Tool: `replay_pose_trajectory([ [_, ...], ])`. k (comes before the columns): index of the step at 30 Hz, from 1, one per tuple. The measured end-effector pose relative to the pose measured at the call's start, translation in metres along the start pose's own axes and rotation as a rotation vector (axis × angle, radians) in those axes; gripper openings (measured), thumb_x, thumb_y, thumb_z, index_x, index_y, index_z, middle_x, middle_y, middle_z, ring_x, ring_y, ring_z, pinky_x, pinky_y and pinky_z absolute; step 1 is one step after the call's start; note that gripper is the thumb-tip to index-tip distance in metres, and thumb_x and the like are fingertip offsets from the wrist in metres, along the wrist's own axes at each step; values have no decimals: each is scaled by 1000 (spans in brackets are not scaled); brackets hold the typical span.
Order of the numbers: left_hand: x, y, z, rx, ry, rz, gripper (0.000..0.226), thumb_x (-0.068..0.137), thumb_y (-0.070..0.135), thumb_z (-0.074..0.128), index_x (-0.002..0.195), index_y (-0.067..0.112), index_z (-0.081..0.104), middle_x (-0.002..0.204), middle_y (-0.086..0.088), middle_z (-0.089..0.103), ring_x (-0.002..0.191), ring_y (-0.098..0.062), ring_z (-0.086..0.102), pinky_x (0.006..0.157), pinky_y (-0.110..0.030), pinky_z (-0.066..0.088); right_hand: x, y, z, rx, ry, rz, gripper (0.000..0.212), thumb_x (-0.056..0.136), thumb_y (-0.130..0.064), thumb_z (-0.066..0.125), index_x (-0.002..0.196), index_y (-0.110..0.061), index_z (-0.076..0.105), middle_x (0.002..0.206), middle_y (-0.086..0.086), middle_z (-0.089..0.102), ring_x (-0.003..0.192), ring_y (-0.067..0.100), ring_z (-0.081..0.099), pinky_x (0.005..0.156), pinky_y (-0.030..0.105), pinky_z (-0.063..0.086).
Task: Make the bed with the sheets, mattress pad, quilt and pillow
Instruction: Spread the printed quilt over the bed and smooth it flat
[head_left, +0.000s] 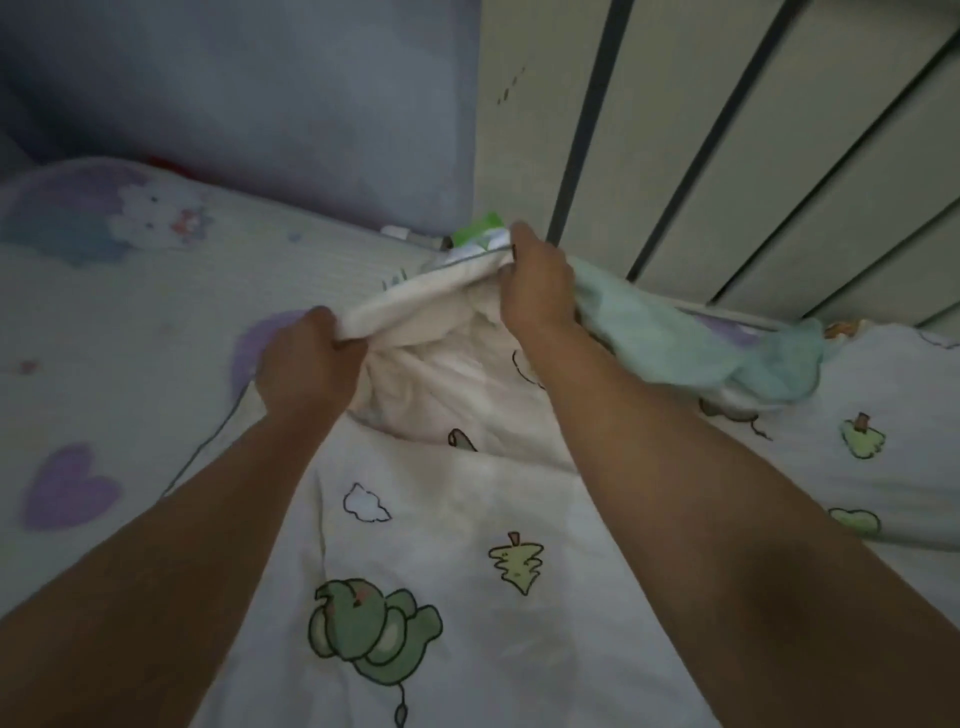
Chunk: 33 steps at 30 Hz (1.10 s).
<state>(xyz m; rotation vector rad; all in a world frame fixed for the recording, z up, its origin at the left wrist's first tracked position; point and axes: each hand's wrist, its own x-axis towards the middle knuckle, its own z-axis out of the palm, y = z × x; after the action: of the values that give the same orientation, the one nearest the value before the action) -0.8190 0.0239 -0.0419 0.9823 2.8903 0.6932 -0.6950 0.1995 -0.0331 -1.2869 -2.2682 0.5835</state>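
Two bare hands are seen gripping the upper hem of a white quilt (426, 545) printed with green cartoon creatures, leaves and clouds; the left hand (306, 358) is closed like a fist round the rolled hem at its lower left end; the right hand (537, 283) is curled over the same hem higher and to the right, its fingertips buried in the fold; the stretch of hem between the two hands is held lifted off the bed, so that a paler, creased inner face of the quilt is exposed as a hollow just below and between the wrists; the rest of the quilt is spread toward the viewer beneath both forearms.

A bed sheet (130, 312), faintly striped and printed with purple hearts and a pale cartoon cat, is laid flat to the left of the left hand and is overlapped by the quilt's edge; a mint-green cloth (701, 358) is bunched just to the right of the right hand, touching its wrist and lying over the quilt there; a small green-and-white object (478, 234) is seen just beyond the right hand's knuckles, its kind not to be told; a blue-grey padded headboard (260, 104) is set behind the sheet; pale wall panels (831, 182) divided by dark grooves are seen at the upper right.
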Motion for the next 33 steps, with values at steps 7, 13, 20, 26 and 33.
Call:
replay_pose_trajectory([
  [7,33,-48,7,-461,-55,-366,47,77,29,57,116,9,40,116,-24,56,98,-39,63,84,-51,54,28,-39,37,340,-457,-204,59,92,-2,47,145,-20,26,145,10,40,129,25,43,105,28,32],
  [13,-10,-61,48,-273,-329,-76,89,84,16,65,151,12,7,146,-16,37,129,-33,42,100,-42,37,-20,37,39,-71,-252,-111,45,88,1,42,127,-16,55,118,12,60,108,29,56,87,33,44],
  [20,-29,-54,78,353,-618,269,84,89,42,54,149,32,-3,149,-1,35,139,-22,27,115,-47,12,-50,105,38,-484,-352,129,46,92,-39,48,129,-14,44,123,13,54,114,32,49,93,40,39],
  [26,-51,-56,82,484,-872,216,50,88,45,48,133,25,36,133,-5,50,118,-28,52,94,-36,43,-58,117,56,-481,-596,102,58,86,-39,59,139,-22,40,130,10,45,122,30,43,100,42,37],
  [33,-32,-29,66,402,-622,122,33,87,41,47,111,20,55,111,-8,60,101,-28,57,81,-34,42,-48,119,55,-459,-404,26,34,91,-25,51,122,-14,56,125,11,53,113,31,50,92,38,43],
])
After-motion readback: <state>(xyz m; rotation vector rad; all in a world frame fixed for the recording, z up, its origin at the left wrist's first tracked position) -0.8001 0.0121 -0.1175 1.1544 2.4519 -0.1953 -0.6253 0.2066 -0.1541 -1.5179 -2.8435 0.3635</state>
